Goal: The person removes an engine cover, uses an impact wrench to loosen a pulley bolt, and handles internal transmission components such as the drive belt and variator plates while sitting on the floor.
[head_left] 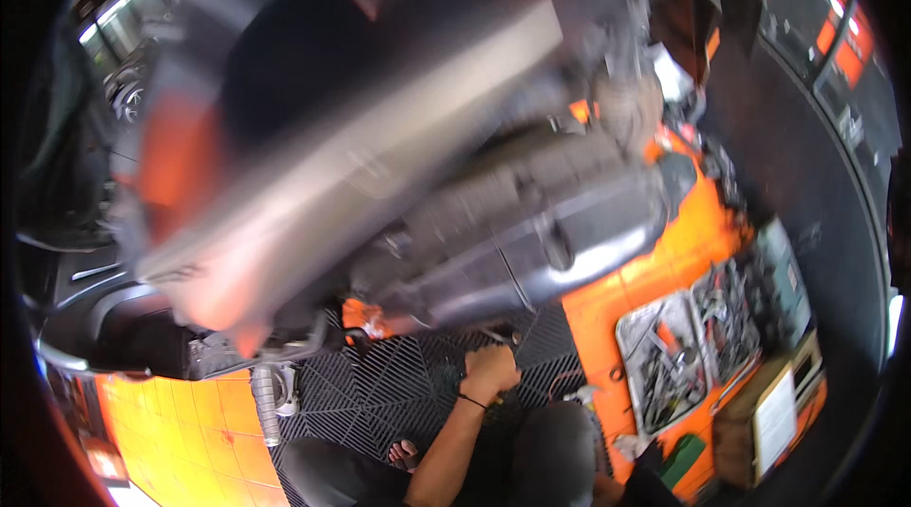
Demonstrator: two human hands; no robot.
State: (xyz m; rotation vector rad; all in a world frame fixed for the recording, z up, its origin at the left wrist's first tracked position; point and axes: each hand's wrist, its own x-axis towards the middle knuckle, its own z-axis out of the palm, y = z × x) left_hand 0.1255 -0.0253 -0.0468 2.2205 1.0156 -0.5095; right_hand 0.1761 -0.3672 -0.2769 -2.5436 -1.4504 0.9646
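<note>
My left hand (491, 370) is closed in a fist above the black ribbed mat, with a dark band around its wrist. Whatever it may grip is hidden. Just beyond the hand hangs a long dark casing (531, 265) with a shiny lower edge, part of a large vehicle body. A pale, motion-blurred panel (380, 147) slants across the upper part of the view. My right hand does not show clearly; a patch of skin (607, 488) by my right knee cannot be told as arm or foot.
Right of my knees, a metal tray (622, 355) of tools stands on orange floor tiles (607, 303), beside more loose tools (726, 308). A cardboard box (735, 436) and a green object (683, 460) lie nearer. An open black compartment (142, 331) is at the left.
</note>
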